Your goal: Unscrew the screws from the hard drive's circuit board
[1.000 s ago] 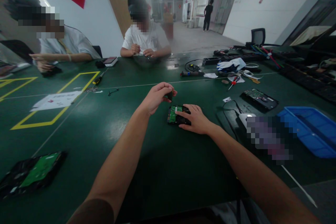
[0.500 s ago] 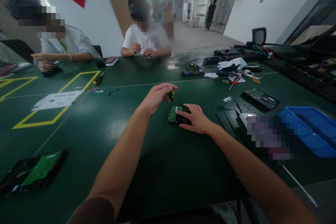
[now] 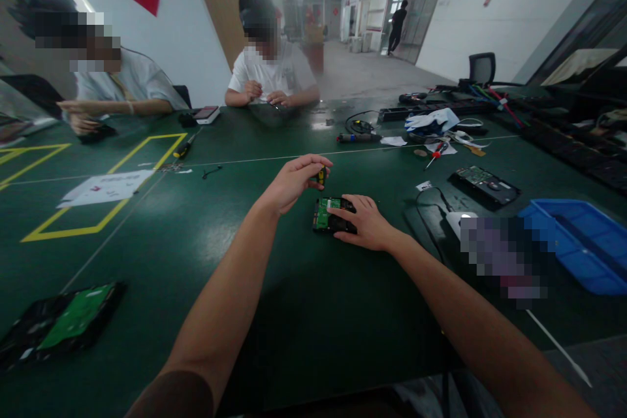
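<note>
My left hand is closed round the black-and-yellow handle of a screwdriver. The tool stands roughly upright over the far edge of a hard drive; whether its tip touches the drive is too small to tell. The drive lies on the table with its green circuit board facing up. Across its right side lies my right hand, its fingers and thumb gripping the drive and covering part of it.
Another hard drive and a blue tray are at the right. A further drive with a green board lies front left. A red screwdriver is farther back. Two people sit across the green table.
The screwdriver handle has turned a little in my left fingers, and more of its yellow shows. My right hand and the hard drive stay in place.
</note>
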